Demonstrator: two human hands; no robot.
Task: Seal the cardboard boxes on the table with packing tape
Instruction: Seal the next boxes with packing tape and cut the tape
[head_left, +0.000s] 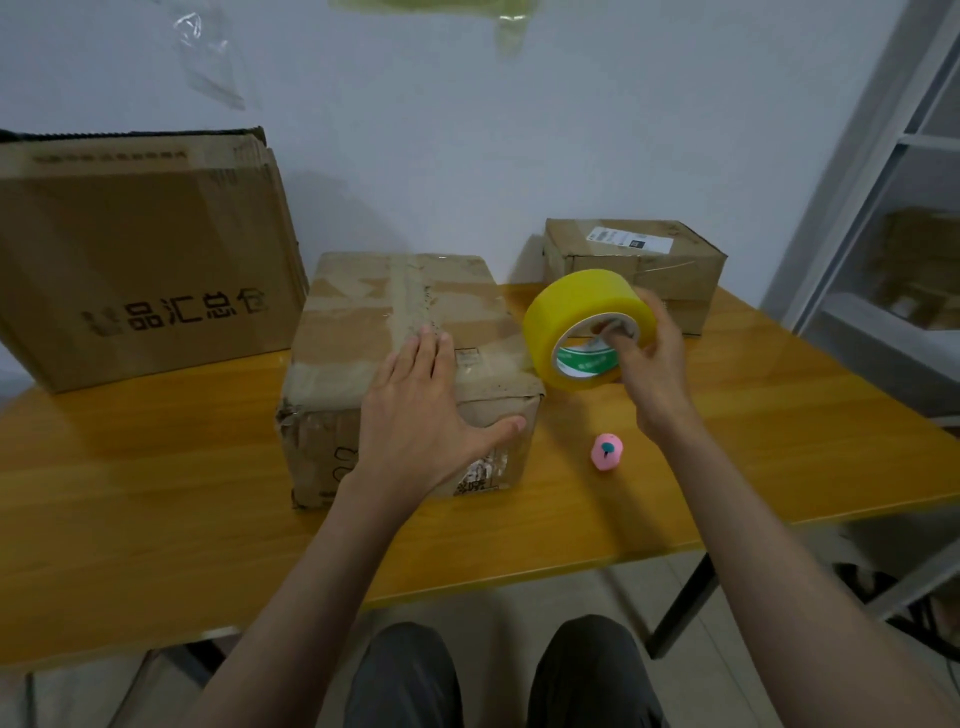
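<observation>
Head view: a worn, closed cardboard box (400, 322) is pressed flat on top by the left hand (421, 410), fingers spread, on the orange counter (156, 493). A yellow packing tape roll (587, 327) is held above the box's right edge by the right hand (649, 358), fingers hooked through its core, the core facing the camera. A smaller closed box (639, 265) and a large flattened box (140, 254) stand behind; contents are hidden. A pink cutter (606, 452) lies nearby.

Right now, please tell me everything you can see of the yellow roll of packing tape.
The yellow roll of packing tape is wide and thick, glossy and translucent-looking, wound on a pale core printed green and white inside. It is held in the air, tilted, open side toward the camera, above the orange wooden table and just right of the worn middle cardboard box. The right hand grips it, with fingers hooked inside the core. A clear strip appears to run from it to the box.
</observation>
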